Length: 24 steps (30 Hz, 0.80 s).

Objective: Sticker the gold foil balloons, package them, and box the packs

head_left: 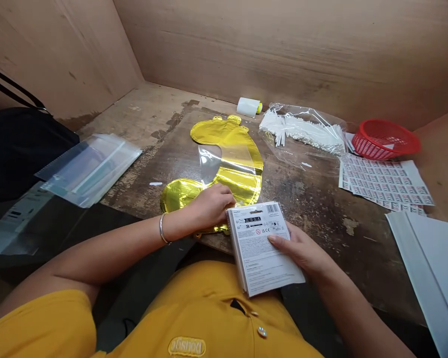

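A stack of flat clear-wrapped packets (265,258) with printed white backs is tilted in front of my body. My right hand (298,248) grips its right side, thumb lying across the printed face. At the stack's upper left corner, my left hand (218,201) is closed with its fingers curled down; whatever is in them is hidden. Beyond and beneath that hand lies a gold foil balloon (242,186), flat and curved. A clear plastic sleeve (209,161) partly overlaps the balloon.
Clear plastic bags (93,169) are piled at the left beside a black bag (22,149). Toward the back are a white roll (248,107) and a bag of white sticks (306,129). A red basket (386,141), sticker sheets (384,181) and white card (433,263) lie right.
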Available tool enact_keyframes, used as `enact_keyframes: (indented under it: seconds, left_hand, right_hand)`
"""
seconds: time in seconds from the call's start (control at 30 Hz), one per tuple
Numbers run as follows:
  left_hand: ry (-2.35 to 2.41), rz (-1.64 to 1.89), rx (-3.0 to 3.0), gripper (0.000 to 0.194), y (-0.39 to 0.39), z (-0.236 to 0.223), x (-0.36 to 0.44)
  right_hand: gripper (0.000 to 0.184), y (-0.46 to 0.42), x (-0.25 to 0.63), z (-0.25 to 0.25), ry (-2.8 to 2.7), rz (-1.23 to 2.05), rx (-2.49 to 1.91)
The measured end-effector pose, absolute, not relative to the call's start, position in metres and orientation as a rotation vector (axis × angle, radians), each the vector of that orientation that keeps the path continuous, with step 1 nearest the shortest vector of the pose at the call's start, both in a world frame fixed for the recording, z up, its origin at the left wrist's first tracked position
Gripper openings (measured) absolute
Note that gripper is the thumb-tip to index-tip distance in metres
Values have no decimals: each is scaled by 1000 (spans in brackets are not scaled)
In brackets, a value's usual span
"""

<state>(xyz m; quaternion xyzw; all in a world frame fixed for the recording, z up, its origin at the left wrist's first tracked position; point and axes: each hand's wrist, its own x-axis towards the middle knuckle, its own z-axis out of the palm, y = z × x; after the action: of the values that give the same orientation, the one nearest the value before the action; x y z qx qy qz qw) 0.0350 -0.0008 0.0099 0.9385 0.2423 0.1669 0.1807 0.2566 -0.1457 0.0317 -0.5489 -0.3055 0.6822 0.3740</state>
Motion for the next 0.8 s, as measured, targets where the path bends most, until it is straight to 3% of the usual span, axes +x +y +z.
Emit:
enact_keyframes:
  seconds: [0.13, 0.4, 0.63, 0.8]
  left_hand:
    - [594, 365, 2686, 16, 3, 14, 31]
    - [574, 256, 2722, 20, 15, 29, 37]
    - [426, 245, 2769, 12, 23, 29, 47]
    - [351, 253, 2736, 39, 22, 27, 46]
  right_hand:
    - [57, -143, 258, 28, -732, 1759, -1431]
    - [47, -149, 256, 34, -750, 1815, -1326]
    - [48, -136, 249, 29, -803, 1889, -1280]
    - [53, -133, 249, 31, -827, 1856, -1251]
